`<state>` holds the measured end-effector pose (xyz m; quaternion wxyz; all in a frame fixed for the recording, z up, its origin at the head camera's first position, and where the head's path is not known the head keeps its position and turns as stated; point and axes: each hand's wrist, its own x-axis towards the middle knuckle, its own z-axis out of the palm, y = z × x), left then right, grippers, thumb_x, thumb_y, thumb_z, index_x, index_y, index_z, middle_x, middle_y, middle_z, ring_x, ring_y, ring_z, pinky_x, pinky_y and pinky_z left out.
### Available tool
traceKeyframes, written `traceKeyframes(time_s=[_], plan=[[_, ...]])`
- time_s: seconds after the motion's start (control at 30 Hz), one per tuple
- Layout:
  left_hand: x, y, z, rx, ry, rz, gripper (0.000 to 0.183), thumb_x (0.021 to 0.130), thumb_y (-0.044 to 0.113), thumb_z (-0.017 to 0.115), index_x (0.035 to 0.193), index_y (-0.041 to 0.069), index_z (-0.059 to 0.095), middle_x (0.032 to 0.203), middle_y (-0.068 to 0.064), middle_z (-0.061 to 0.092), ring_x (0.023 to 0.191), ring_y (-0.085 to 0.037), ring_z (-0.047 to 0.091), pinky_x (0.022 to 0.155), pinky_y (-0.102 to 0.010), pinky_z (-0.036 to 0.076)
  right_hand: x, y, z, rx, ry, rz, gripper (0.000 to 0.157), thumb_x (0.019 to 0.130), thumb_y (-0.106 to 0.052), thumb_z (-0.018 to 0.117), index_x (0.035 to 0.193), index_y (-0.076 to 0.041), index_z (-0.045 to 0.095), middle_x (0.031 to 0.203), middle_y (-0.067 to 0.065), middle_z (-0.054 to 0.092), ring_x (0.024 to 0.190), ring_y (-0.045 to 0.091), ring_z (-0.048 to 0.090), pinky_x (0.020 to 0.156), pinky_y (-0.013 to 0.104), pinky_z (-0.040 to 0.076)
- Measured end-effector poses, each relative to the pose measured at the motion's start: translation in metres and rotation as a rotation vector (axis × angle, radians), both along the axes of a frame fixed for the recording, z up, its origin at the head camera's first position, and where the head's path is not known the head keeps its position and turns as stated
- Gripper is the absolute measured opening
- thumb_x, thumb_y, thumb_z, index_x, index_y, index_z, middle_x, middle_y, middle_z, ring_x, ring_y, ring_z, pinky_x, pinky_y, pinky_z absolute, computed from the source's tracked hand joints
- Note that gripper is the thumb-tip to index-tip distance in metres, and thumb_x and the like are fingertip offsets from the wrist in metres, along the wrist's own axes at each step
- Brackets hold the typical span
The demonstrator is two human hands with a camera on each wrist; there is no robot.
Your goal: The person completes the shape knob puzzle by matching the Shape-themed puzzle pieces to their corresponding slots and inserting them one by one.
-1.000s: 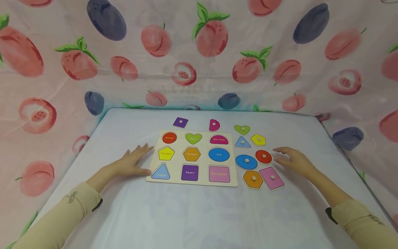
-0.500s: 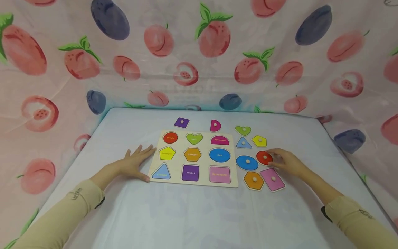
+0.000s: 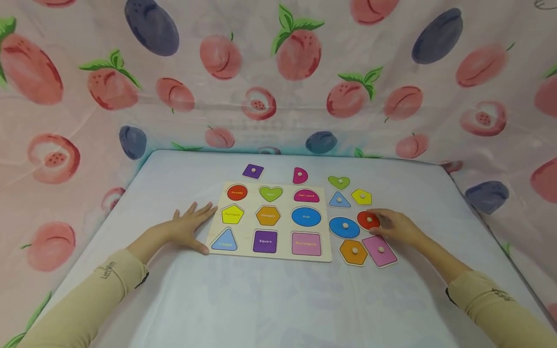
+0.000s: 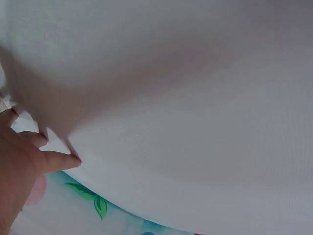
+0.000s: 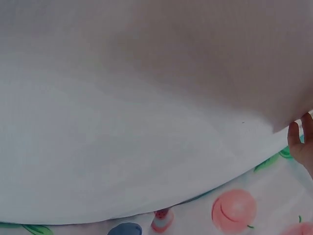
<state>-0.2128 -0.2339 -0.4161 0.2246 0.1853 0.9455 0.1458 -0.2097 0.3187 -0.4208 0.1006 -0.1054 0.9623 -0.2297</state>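
Note:
A pale puzzle board (image 3: pixel 285 227) with printed coloured shapes lies on the white-covered table. My left hand (image 3: pixel 184 231) rests at its left edge with fingers spread, thumb near the lower corner. In the left wrist view its fingertips (image 4: pixel 73 161) touch the cloth. At the board's right, my right hand (image 3: pixel 398 226) pinches a red circle puzzle piece (image 3: pixel 363 220) by its edge, index finger above and thumb below. Beside that piece lie a blue oval (image 3: pixel 337 227) and a pink rectangle piece (image 3: pixel 385 259). Only a few fingers (image 5: pixel 294 134) of this hand show in the right wrist view.
More knobbed pieces lie around: an orange hexagon (image 3: pixel 348 257), a yellow pentagon (image 3: pixel 358 197), a light blue triangle (image 3: pixel 335 201), a green heart (image 3: pixel 334 182), a magenta half round (image 3: pixel 297 178) and a purple square (image 3: pixel 249 171). A fruit-print curtain (image 3: pixel 296 96) hangs behind.
My right hand has moved left to the red circle piece and its thumb and index finger have closed round the edge. The left hand has shifted slightly, staying beside the board.

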Motion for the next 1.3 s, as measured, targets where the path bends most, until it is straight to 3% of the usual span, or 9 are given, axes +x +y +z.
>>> traceKeyframes(time_s=[0.47,0.73,0.97,1.3], plan=[[-0.003,0.003,0.004,-0.052,-0.026,0.019,0.122,0.059,0.058,0.080,0.152,0.015,0.013,0.160,-0.014,0.005,0.142,-0.049,-0.006,0.100,-0.078,-0.001,-0.001,-0.006,0.003,0.015,0.047,-0.003,0.050,0.087,-0.022,0.067,0.131,-0.004,0.052,0.131,0.027,0.051,0.124,0.046,0.042,0.100,0.059,0.039],[-0.002,0.004,0.004,-0.046,-0.011,0.015,0.121,0.059,0.056,0.081,0.152,0.014,0.015,0.159,-0.015,0.008,0.141,-0.050,-0.003,0.100,-0.078,0.000,-0.001,-0.012,0.006,0.016,0.052,-0.062,0.043,0.087,-0.018,0.066,0.126,0.000,0.057,0.128,0.028,0.055,0.123,0.046,0.043,0.099,0.058,0.040],[-0.001,0.003,0.005,-0.051,-0.008,0.015,0.121,0.060,0.057,0.080,0.152,0.013,0.015,0.159,-0.015,0.008,0.141,-0.051,-0.003,0.099,-0.079,0.000,-0.001,-0.015,0.005,-0.047,0.053,-0.105,0.038,0.086,-0.011,0.067,0.121,0.002,0.061,0.128,0.028,0.055,0.123,0.047,0.045,0.097,0.053,0.044],[-0.002,0.004,0.006,-0.057,-0.001,0.008,0.120,0.060,0.057,0.080,0.152,0.014,0.015,0.159,-0.015,0.008,0.141,-0.051,-0.003,0.099,-0.079,0.002,-0.003,-0.019,0.002,-0.065,0.093,-0.151,0.031,0.088,-0.013,0.065,0.114,0.005,0.065,0.124,0.027,0.058,0.121,0.047,0.049,0.096,0.051,0.045]])
